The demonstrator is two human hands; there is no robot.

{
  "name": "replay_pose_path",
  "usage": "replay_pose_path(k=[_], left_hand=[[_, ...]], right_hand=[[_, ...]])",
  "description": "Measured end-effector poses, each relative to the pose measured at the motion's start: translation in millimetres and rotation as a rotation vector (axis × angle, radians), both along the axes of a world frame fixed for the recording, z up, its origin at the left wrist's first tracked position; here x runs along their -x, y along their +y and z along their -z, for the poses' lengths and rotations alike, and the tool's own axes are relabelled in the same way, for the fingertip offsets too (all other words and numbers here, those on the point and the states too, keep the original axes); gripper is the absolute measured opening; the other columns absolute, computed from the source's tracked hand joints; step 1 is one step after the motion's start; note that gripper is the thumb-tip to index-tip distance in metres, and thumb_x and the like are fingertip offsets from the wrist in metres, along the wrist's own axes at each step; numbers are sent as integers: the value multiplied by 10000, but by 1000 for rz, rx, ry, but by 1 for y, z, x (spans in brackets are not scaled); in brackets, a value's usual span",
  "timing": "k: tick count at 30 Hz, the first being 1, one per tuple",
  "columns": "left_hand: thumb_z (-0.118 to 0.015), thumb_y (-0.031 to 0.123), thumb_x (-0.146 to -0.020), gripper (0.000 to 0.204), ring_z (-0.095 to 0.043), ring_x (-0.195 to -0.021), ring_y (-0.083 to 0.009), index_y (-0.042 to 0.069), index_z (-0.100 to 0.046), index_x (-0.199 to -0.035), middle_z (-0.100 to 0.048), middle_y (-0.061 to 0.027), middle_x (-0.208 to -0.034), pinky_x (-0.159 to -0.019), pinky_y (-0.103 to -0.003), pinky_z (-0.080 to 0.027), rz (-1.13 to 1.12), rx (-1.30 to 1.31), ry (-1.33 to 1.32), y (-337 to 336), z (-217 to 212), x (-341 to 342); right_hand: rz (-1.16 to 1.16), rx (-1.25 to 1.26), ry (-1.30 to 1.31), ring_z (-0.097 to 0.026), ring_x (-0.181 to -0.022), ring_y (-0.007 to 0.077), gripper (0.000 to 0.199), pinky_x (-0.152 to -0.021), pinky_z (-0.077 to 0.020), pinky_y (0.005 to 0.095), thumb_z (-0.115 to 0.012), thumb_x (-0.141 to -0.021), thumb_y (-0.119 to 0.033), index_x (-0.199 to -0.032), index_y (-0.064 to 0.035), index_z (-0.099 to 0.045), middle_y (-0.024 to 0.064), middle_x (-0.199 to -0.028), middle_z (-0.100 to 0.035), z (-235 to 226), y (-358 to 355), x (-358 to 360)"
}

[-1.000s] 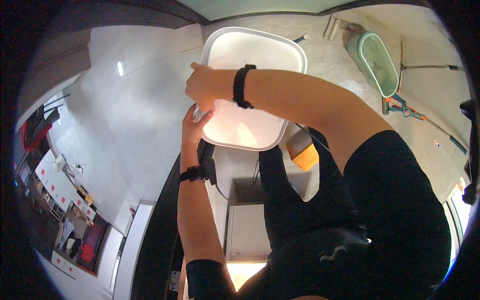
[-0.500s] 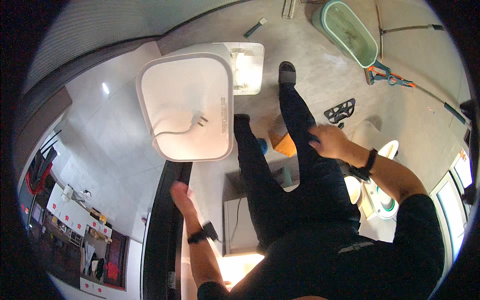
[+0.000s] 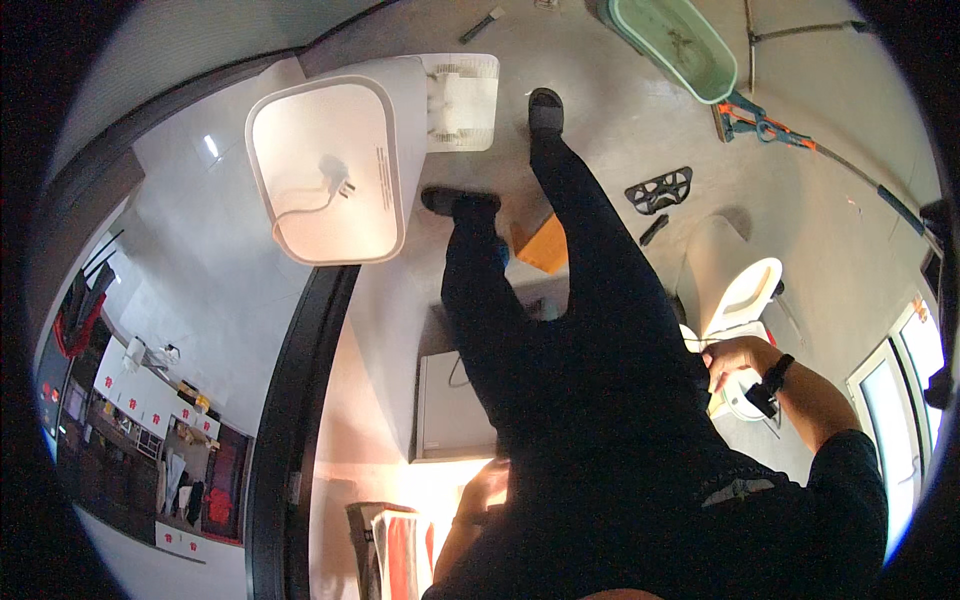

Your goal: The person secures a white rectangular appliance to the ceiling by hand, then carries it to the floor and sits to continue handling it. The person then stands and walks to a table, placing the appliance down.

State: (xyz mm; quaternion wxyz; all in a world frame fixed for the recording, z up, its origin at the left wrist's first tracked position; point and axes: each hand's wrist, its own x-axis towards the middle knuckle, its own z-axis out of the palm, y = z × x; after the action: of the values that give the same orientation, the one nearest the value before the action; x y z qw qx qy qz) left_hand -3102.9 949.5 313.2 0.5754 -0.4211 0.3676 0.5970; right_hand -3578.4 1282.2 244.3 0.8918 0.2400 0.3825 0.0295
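My right hand (image 3: 735,360) is beside my right hip, with its fingers curled in. Whether they hold anything is hidden. A dark band is on that wrist, and a white toilet (image 3: 742,305) with its lid raised stands beyond the hand. My left hand (image 3: 487,485) is low against my left side; its fingers are blurred and partly hidden by my dark clothes. A pale cabinet or box (image 3: 455,405) is just ahead of it. Farther off, at the left, stands a white appliance (image 3: 330,170) with rounded corners, and its power plug (image 3: 338,180) and cord lie on top.
Beside the appliance lies a white slotted panel (image 3: 465,103). An orange box (image 3: 543,245) is between my legs. A black perforated piece (image 3: 660,190), a brush (image 3: 481,26), a green tub (image 3: 680,45) and an orange-and-black long-handled tool (image 3: 770,128) are farther off. A dark door frame (image 3: 310,400) runs at left.
My left hand has come back from beside the door frame to my side. My right hand has left my thigh for my hip. The view has shifted, and the appliance appears higher and farther left.
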Motion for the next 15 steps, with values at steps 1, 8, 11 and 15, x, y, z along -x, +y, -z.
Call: replay_pose_path(k=[1,8,11,15], left_hand=[[-635,262,-909,261,-632,-955,-205,57,-632,-1071,-657,-55,-1032,-821,-358,-525,-3,20,23,3,2,-4],[-639,260,-903,264,-635,-958,-209,59,-635,-1075,-660,-57,-1036,-826,-363,-526,-37,132,196,-5,22,-36],[-641,259,-901,265,-636,-959,-211,60,-636,-1077,-661,-57,-1038,-828,-365,-527,-46,167,275,-9,28,-51],[-644,259,-898,267,-637,-961,-213,62,-638,-1079,-663,-58,-1040,-831,-367,-527,-50,236,355,-11,25,-60]], right_hand=[[65,-45,37,-686,-827,330,333,-764,-608,452,-764,-714,-4,-850,-35,-462,148,-847,-636,-7,5,-7],[204,5,377,-538,-1223,352,693,-902,-519,545,-397,-968,-573,-1484,-113,-344,149,-1413,-496,-40,-7,-87],[313,-20,602,-592,-1036,240,557,-845,-495,460,-612,-933,-437,-1352,-85,-507,102,-1207,-609,-37,-16,-126],[267,237,663,-655,-984,259,462,-803,-571,470,-567,-954,-360,-1306,-64,-540,118,-1266,-584,-38,-12,-131]])
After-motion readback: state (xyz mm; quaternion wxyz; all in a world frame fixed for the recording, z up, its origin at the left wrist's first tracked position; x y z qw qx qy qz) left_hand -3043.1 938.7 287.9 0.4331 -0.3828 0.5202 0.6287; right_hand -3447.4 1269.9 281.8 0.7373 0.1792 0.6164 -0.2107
